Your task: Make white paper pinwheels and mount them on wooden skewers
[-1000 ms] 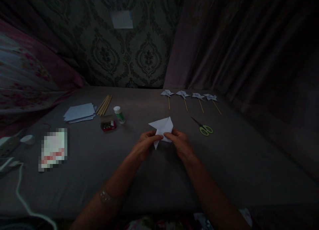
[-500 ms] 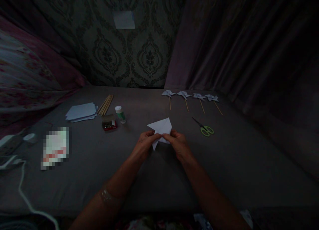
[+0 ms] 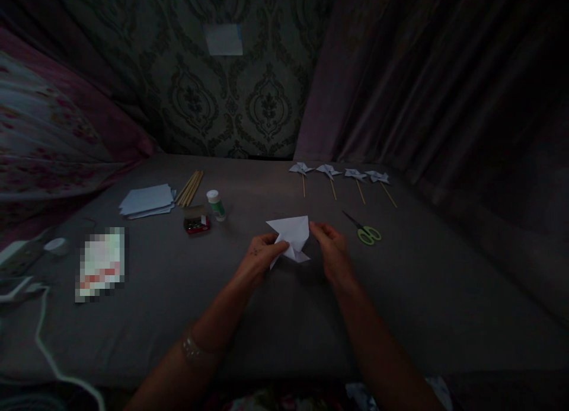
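Note:
A white paper pinwheel (image 3: 294, 230), partly folded, is held above the grey cloth between my hands. My left hand (image 3: 262, 252) is closed on its left side, the thumb pressing down near the middle. At its upper right corner, my right hand (image 3: 329, 248) has thumb and fingers together on the paper's edge. One point sticks out to the upper left, and smaller points show below. The fingers under the sheet are hidden.
Several finished pinwheels on sticks (image 3: 329, 172) lie at the back right, with green-handled scissors (image 3: 367, 233) nearer. To the left are a glue bottle (image 3: 216, 206), a red box of small metal pieces (image 3: 197, 222), wooden sticks (image 3: 190, 188), a paper stack (image 3: 148, 200) and a white cable (image 3: 44, 334).
My right hand has left the pinwheel's middle and moved right to its upper right corner. A folded point has opened out at the lower right. My left hand keeps its hold.

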`<control>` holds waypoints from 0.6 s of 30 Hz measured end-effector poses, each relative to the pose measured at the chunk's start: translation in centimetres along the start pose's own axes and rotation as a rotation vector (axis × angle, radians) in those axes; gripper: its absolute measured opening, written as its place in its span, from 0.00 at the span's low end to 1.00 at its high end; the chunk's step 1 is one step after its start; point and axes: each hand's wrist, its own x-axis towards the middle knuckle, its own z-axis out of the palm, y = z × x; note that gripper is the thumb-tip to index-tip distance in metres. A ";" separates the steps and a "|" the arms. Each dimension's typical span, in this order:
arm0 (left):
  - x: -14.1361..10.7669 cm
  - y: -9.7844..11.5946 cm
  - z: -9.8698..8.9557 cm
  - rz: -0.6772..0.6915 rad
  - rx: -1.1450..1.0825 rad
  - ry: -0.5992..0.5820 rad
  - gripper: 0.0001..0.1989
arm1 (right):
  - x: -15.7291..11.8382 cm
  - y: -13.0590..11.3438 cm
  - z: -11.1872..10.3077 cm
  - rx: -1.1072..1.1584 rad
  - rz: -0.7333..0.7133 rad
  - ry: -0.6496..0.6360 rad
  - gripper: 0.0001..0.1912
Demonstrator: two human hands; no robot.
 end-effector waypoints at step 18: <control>0.0 -0.1 -0.3 0.009 0.089 -0.066 0.09 | 0.6 0.5 -0.2 0.024 0.071 0.073 0.16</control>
